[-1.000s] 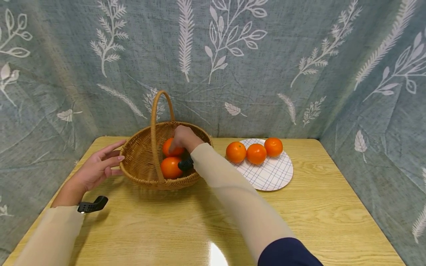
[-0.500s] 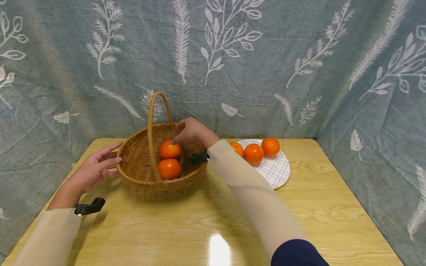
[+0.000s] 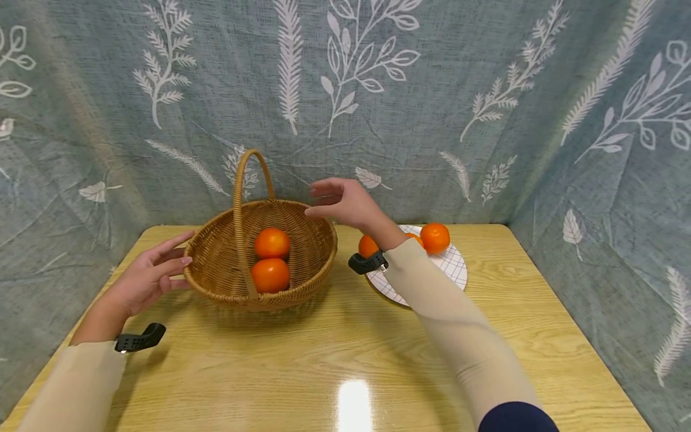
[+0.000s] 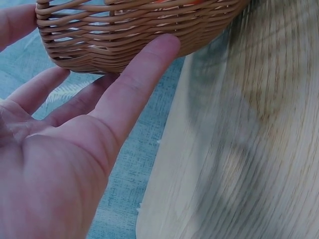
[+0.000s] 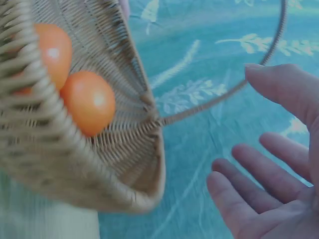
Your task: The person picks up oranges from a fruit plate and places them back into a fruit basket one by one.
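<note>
A woven wicker basket (image 3: pixel 216 261) with a tall hoop handle (image 3: pixel 238 222) stands on the left half of the table. Inside lie two oranges, the rear one (image 3: pixel 272 243) and the front one (image 3: pixel 270 275). My left hand (image 3: pixel 143 279) touches the basket's left side with extended fingers; in the left wrist view a fingertip (image 4: pixel 162 47) rests against the weave (image 4: pixel 119 37). Holding nothing, my right hand (image 3: pixel 351 204) hovers above and right of the basket's rim, fingers apart. In the right wrist view the two oranges (image 5: pixel 89 103) show beyond the basket's edge.
On the right a white checked plate (image 3: pixel 453 276) carries three oranges (image 3: pixel 435 238), partly hidden by my right wrist and sleeve. A patterned cloth (image 3: pixel 345 108) hangs behind and at both sides of the wooden table (image 3: pixel 270 372).
My right hand has let go of the rear orange in the basket, risen out and moved right toward the plate. The left hand has stayed at the basket's left side.
</note>
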The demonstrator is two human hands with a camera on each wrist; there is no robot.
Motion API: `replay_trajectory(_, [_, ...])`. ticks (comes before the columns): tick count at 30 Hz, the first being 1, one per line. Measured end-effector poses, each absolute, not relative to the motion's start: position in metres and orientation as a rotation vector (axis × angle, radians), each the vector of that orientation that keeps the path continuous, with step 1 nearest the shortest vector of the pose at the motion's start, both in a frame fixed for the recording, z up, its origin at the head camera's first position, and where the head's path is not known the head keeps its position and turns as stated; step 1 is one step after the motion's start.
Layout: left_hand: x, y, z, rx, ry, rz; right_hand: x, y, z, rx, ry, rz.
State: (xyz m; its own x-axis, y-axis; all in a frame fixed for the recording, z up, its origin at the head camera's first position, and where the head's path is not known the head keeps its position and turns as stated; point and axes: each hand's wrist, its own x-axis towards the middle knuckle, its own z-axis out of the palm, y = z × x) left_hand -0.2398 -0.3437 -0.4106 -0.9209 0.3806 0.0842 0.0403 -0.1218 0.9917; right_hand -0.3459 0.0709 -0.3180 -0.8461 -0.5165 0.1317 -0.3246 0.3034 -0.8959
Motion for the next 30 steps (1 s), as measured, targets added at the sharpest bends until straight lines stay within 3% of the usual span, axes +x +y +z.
replay_trajectory(9, [-0.238,-0.343,-0.410,0.471,1.917,2.155,-0.329,0.117,-0.323,-0.680,2.385,-1.852])
replay_trajectory(18, [-0.237,-0.344,-0.411,0.455,1.957,2.137,-0.318,0.164,-0.353,-0.668,2.409,-2.035])
replay_trajectory(30, [-0.238,-0.343,-0.412,0.451,1.980,2.124,-0.318,0.252,-0.396,-0.512,2.738,-1.859])
